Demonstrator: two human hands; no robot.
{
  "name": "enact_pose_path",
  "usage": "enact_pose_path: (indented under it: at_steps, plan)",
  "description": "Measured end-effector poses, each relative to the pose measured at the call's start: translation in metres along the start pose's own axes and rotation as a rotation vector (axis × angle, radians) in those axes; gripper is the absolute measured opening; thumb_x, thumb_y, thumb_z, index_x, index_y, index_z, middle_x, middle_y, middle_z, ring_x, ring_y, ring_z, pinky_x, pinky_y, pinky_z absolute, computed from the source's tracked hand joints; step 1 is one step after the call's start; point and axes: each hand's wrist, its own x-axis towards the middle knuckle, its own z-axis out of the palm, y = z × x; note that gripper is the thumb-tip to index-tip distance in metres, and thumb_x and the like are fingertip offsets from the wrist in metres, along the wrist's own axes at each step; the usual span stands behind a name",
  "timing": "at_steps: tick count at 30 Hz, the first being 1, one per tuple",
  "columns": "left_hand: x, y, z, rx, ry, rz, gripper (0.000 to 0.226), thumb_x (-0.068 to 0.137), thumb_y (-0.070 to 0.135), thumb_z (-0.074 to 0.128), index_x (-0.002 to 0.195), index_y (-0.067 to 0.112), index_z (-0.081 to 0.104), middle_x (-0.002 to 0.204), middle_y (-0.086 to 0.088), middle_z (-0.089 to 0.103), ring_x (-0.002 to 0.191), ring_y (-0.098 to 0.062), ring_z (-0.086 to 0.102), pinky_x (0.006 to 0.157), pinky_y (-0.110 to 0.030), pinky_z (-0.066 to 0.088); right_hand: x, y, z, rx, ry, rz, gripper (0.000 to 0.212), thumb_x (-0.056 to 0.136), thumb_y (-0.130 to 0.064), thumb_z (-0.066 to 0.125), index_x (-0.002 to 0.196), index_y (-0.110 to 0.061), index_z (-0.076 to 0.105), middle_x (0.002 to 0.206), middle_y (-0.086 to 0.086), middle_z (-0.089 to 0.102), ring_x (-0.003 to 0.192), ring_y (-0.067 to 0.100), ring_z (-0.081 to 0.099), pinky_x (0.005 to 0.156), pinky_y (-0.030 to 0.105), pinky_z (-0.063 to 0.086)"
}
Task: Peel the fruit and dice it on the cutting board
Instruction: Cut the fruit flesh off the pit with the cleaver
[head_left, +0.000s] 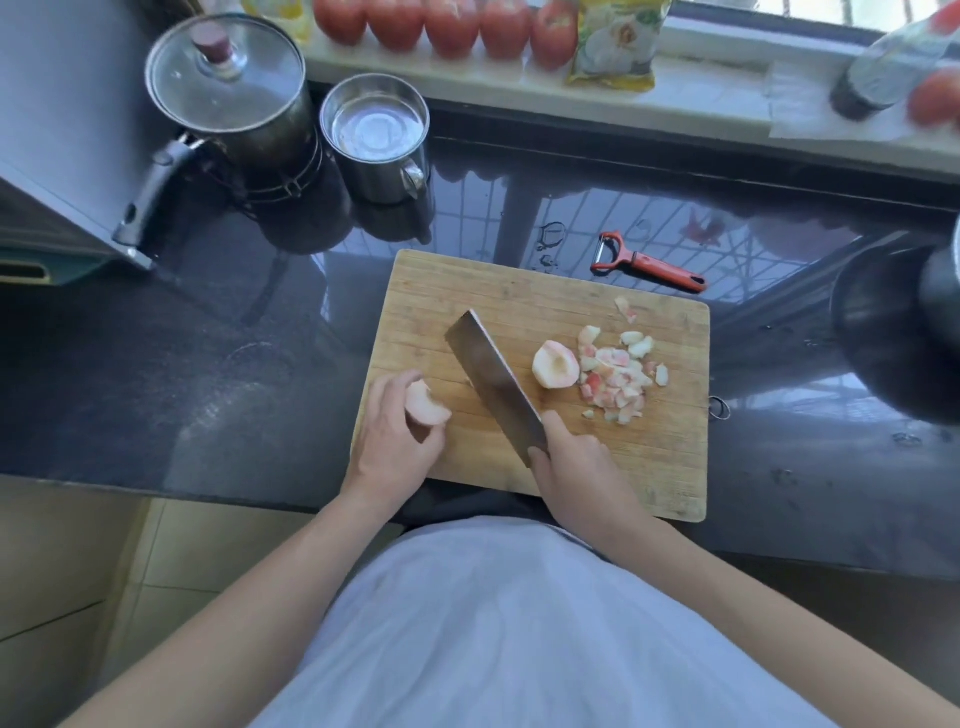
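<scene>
With left hand (395, 426) gripping the peeled chunk (427, 404) and right hand (571, 457) clasping the knife (493, 379), best to lay it flat, fingertips curled.

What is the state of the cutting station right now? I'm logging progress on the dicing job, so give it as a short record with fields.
left hand: holds a peeled fruit piece at the board's left edge
right hand: grips the cleaver, blade angled across the board
cutting board: wooden, on the dark counter
fruit half: uncut, right of the blade
diced pieces: heaped right of the half
peeler: on the counter behind the board
</scene>
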Motion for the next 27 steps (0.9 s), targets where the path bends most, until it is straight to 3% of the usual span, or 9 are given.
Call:
enact_pose_path:
  at_steps: [4,7,11,14,20,23,27]
  plan:
    - [-0.003,-0.016,-0.015,0.095,0.001,-0.013,0.063,0.086,0.025,0.081,0.142,0.020,0.053,0.131,0.004,0.050,0.120,-0.016,0.051,0.099,-0.035,0.045,-0.004,-0.002,-0.009,0.105,0.062,0.035,0.015,0.105,-0.021,0.047,0.096,-0.023,0.035,0.072,0.002,0.055,0.061,0.022,0.054,0.048,0.035,0.035]
    - [-0.004,-0.024,-0.022,0.144,-0.047,-0.019,0.069,0.085,0.024,0.081,0.146,0.018,0.051,0.134,0.001,0.050,0.125,-0.018,0.048,0.106,-0.039,0.044,-0.003,0.000,-0.011,0.124,0.082,0.054,0.015,0.104,-0.021,0.049,0.094,-0.021,0.037,0.071,0.004,0.056,0.059,0.023,0.055,0.050,0.037,0.038]
    - [0.000,-0.024,-0.025,0.150,-0.120,-0.051,0.069,0.087,0.024,0.079,0.147,0.017,0.048,0.136,0.003,0.042,0.125,-0.016,0.049,0.103,-0.037,0.047,-0.001,0.000,-0.013,0.268,0.083,0.105,0.017,0.101,-0.019,0.049,0.088,-0.026,0.042,0.072,0.008,0.058,0.052,0.025,0.056,0.047,0.036,0.043]
    - [0.002,-0.021,-0.025,0.202,-0.146,-0.035,0.067,0.087,0.024,0.078,0.145,0.013,0.045,0.137,-0.001,0.040,0.122,-0.021,0.050,0.099,-0.039,0.048,-0.001,-0.001,-0.022,0.464,0.115,0.132,0.011,0.100,-0.012,0.049,0.103,-0.023,0.051,0.073,0.007,0.061,0.045,0.023,0.056,0.042,0.032,0.047]
    - [0.008,-0.015,-0.022,0.222,-0.115,-0.042,0.066,0.089,0.023,0.076,0.145,0.012,0.043,0.139,-0.004,0.047,0.129,-0.023,0.047,0.106,-0.041,0.045,-0.004,0.011,-0.044,0.564,0.204,0.224,0.028,0.098,-0.008,0.049,0.122,-0.024,0.051,0.067,0.003,0.058,0.037,0.021,0.052,0.036,0.022,0.039]
    - [0.029,-0.007,-0.023,0.249,-0.072,0.044,0.066,0.090,0.024,0.074,0.147,0.017,0.042,0.137,-0.003,0.052,0.126,-0.025,0.049,0.107,-0.044,0.044,-0.006,0.018,-0.046,0.561,0.202,0.261,0.028,0.099,-0.009,0.048,0.123,-0.022,0.051,0.069,0.003,0.058,0.038,0.021,0.053,0.035,0.022,0.037]
    - [0.057,0.007,-0.025,0.466,-0.230,0.171,0.074,0.094,0.035,0.069,0.157,0.021,0.033,0.152,-0.001,0.046,0.138,-0.026,0.039,0.118,-0.046,0.032,-0.011,0.021,-0.047,0.572,0.221,0.288,0.020,0.097,-0.007,0.048,0.113,-0.019,0.053,0.070,0.005,0.060,0.038,0.022,0.053,0.035,0.020,0.035]
